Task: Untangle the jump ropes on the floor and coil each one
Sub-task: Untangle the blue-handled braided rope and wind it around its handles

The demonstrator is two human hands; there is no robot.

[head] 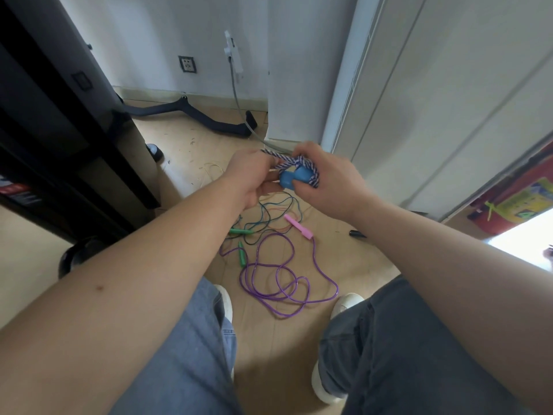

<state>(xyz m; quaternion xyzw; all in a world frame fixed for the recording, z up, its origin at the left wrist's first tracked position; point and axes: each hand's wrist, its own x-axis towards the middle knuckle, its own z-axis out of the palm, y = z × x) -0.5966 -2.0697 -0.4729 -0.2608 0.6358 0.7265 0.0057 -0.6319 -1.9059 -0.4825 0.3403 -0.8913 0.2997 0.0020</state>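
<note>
- At centre frame, above the floor point(359, 265), a person's left hand point(251, 175) and right hand point(324, 182) meet around a blue-and-white braided jump rope point(284, 160).
- The right hand grips the rope's blue handles point(291, 178), thumb pressed against them, with braided cord looped round its fingers.
- The left hand closes curled fingers on the same cord just beside the handles.
- Below the hands, a purple jump rope point(281, 284) lies on the floor in loose overlapping loops between two white shoes point(347, 304), running up to a pink handle point(297, 225).
- Left of the pink handle, a thin teal cord point(266, 214) crosses the purple one near two green handles point(241, 231).
- At upper left, a black cabinet point(59, 130) fills the edge of the frame, and a wall socket point(187, 64) sits on the white wall behind.
</note>
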